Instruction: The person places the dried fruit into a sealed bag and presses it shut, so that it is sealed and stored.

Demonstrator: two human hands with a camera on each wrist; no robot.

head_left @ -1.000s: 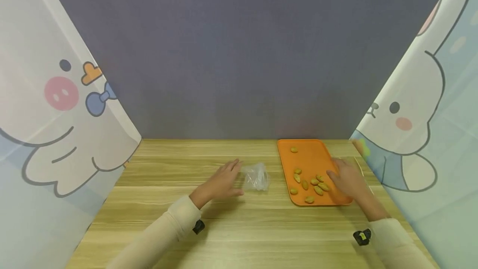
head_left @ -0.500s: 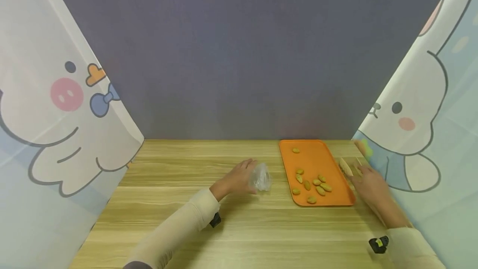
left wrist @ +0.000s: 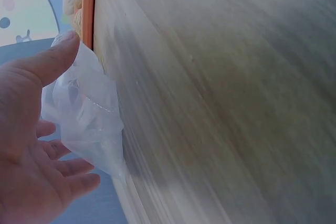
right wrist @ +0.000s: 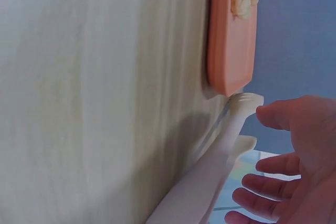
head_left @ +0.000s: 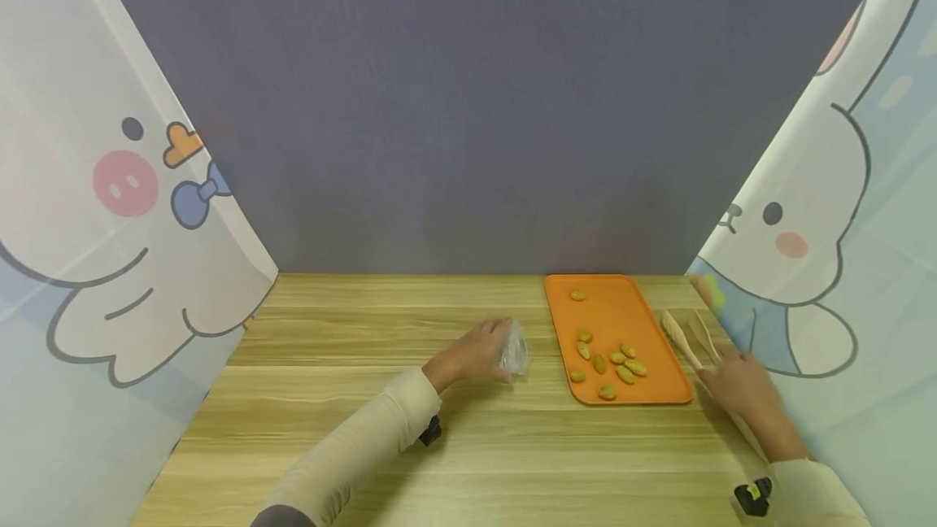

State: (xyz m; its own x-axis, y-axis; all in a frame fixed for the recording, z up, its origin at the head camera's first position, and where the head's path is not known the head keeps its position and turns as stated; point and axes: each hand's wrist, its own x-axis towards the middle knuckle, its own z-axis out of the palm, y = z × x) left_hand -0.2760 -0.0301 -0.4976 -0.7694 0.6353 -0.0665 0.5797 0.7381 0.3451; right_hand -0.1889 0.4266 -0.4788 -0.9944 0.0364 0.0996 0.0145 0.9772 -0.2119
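In the head view my left hand (head_left: 476, 352) is at a crumpled clear plastic bag (head_left: 516, 350) on the table, left of the orange tray. The left wrist view has the thumb overlapping the top of the bag (left wrist: 89, 114), the other fingers spread on its near side. My right hand (head_left: 741, 385) reaches over pale beige tongs (head_left: 679, 337) lying along the tray's right side. Seen from the right wrist, the thumb comes close to the tip of the tongs (right wrist: 210, 174) while the fingers stay apart and loosely bent.
An orange tray (head_left: 622, 311) carries several small yellow-brown oval pieces (head_left: 625, 374). The wooden table (head_left: 381, 324) ends at a dark grey wall (head_left: 468, 120), with cartoon-printed curtains (head_left: 798, 169) on both sides.
My left hand has moved right, from beside the plastic bag to up against it. My right hand has gone from over the tray rightward and down to the tongs.
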